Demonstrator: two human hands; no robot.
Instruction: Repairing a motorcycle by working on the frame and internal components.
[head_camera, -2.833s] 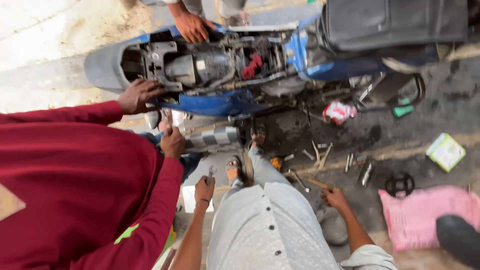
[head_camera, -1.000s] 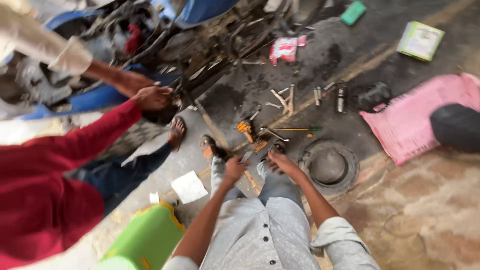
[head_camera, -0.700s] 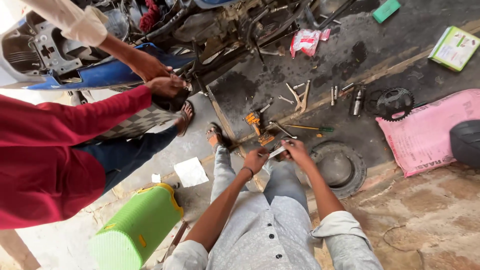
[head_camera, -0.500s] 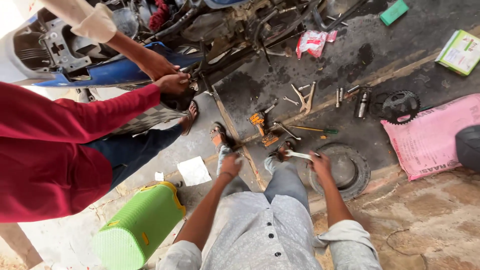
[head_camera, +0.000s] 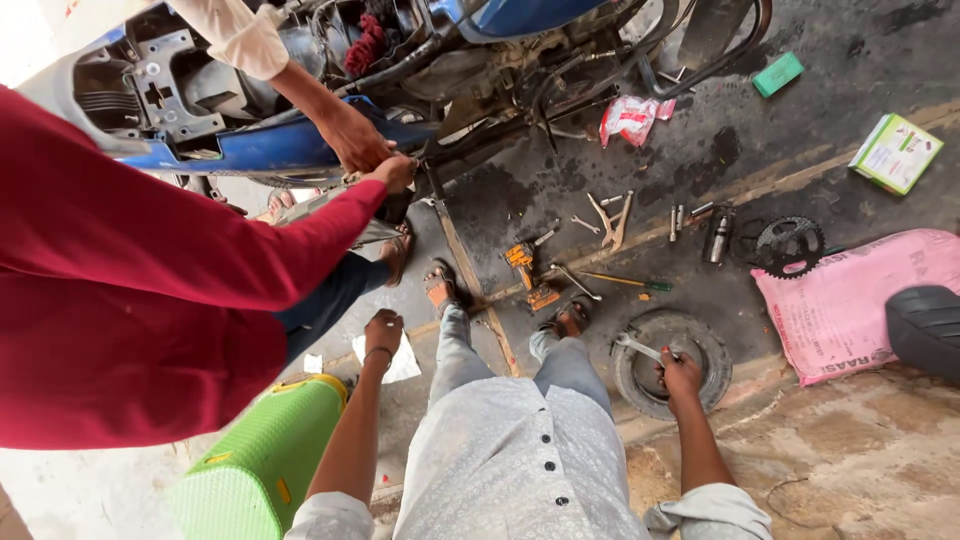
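Gripping a wrench (head_camera: 638, 348), the right hand (head_camera: 681, 374) nears a pink sack (head_camera: 850, 300); left hand (head_camera: 383, 333) clenched.

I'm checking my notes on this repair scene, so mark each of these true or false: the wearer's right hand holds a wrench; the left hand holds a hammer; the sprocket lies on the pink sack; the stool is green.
1. The right hand holds a wrench over the round part. True.
2. The left hand holds a hammer. False: it shows no tool.
3. The sprocket lies on the pink sack. False: on the floor beside it.
4. The stool is green. True.
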